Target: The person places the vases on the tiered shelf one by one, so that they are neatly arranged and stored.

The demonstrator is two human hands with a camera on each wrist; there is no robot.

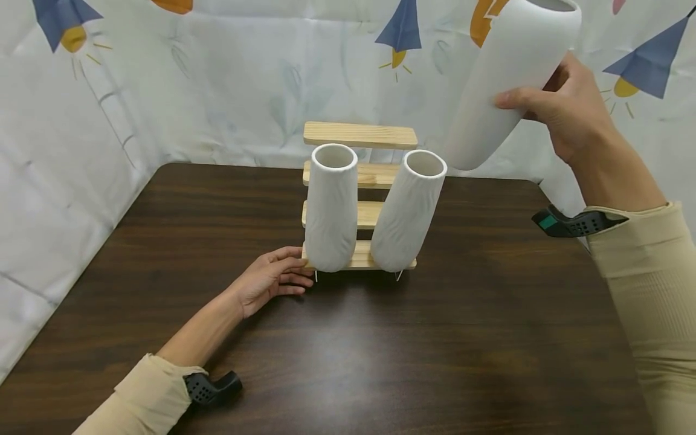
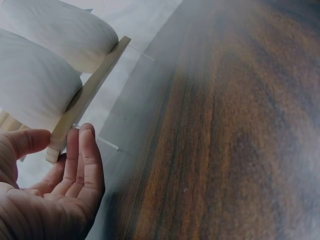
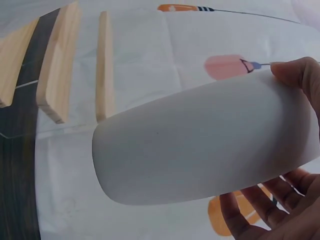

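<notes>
My right hand (image 1: 573, 112) grips a large smooth white vase (image 1: 511, 84), raised at the upper right and tilted, its mouth toward the top. In the right wrist view the thumb is on one side of the vase (image 3: 200, 140) and the fingers on the other. My left hand (image 1: 272, 275) pinches the left end of the lowest step of a small wooden tiered rack (image 1: 359, 134), thumb on top and fingers underneath. On that step stand two smaller textured white vases: the left vase (image 1: 331, 211) nearly upright, the right vase (image 1: 408, 211) leaning right.
The rack has several pale wooden steps (image 1: 377, 175) on thin clear supports and stands on a dark wooden table (image 1: 217, 211). Behind the table hangs a white patterned cloth (image 1: 244, 78). Black wrist devices (image 1: 212, 389) sit at both beige sleeves (image 1: 647, 314).
</notes>
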